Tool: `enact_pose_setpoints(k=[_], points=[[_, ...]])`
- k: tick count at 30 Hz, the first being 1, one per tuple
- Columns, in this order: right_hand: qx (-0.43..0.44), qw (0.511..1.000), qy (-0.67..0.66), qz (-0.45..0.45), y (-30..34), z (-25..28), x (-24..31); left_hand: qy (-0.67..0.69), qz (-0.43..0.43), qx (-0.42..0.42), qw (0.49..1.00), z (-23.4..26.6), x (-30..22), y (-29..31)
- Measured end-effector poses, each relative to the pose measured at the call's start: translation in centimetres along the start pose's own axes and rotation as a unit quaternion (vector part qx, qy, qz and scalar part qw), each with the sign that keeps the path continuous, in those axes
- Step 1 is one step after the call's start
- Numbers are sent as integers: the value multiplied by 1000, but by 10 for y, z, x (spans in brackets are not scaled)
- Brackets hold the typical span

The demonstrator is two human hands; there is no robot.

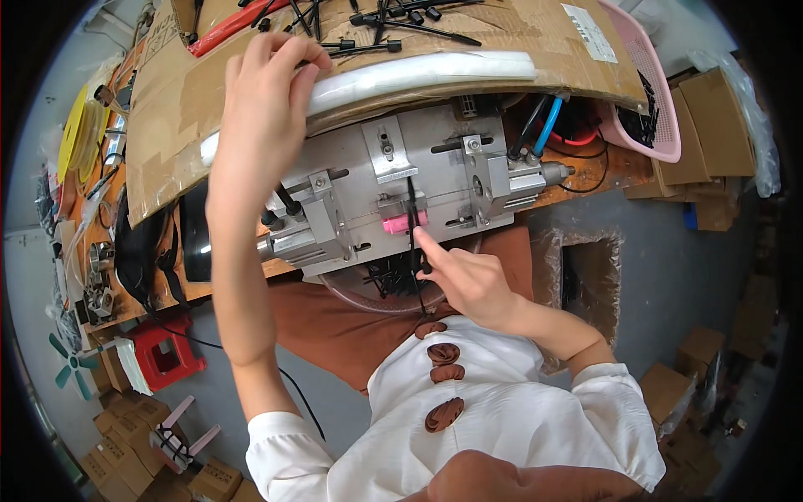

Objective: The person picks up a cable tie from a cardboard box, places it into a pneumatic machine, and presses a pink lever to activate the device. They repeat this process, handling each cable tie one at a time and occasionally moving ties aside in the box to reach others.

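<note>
My left hand (272,88) is raised over the cardboard sheet, its fingers curled beside several loose black stick-like parts (364,48). Whether anything sits between those fingertips is hidden. At the metal fixture (335,197), my right hand (473,284) stretches its index finger to a thin black rod (411,201). The rod lies across a pink block (405,222) at the fixture's front edge. The other fingers of this hand are curled around a dark part of the rod below the block. A small metal bracket (386,149) stands just behind the rod's far end.
A white padded strip (427,74) runs along the cardboard's (544,33) near edge. Metal clamp blocks (314,234) flank the fixture. A pink basket (667,125) with black parts stands right. Below the fixture, a clear round tray (360,301) holds black parts. A red stool (163,356) is at left.
</note>
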State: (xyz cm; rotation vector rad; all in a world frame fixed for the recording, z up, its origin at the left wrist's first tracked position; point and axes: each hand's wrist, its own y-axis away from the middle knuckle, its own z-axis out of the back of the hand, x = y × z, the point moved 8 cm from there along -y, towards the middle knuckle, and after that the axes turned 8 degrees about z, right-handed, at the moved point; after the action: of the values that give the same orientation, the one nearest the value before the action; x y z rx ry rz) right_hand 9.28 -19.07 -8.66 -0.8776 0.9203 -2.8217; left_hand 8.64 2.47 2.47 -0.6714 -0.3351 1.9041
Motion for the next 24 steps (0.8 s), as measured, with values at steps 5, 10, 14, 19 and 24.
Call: enact_pose_setpoints(k=[5, 10, 14, 19, 24], points=[[28, 1000, 5, -10, -2, -14, -8, 77, -37, 135, 987, -10, 15, -20], [40, 999, 8, -10, -5, -12, -7, 157, 20, 227, 961, -7, 20, -12], [85, 996, 24, -17, -23, 2, 2, 142, 33, 241, 959, 0, 21, -5], [-45, 969, 190, 151, -102, 74, -4, 99, -28, 119, 987, 16, 10, 6], [26, 928, 344, 140, -216, 90, -63, 71, -27, 29, 997, 1, -18, -16]])
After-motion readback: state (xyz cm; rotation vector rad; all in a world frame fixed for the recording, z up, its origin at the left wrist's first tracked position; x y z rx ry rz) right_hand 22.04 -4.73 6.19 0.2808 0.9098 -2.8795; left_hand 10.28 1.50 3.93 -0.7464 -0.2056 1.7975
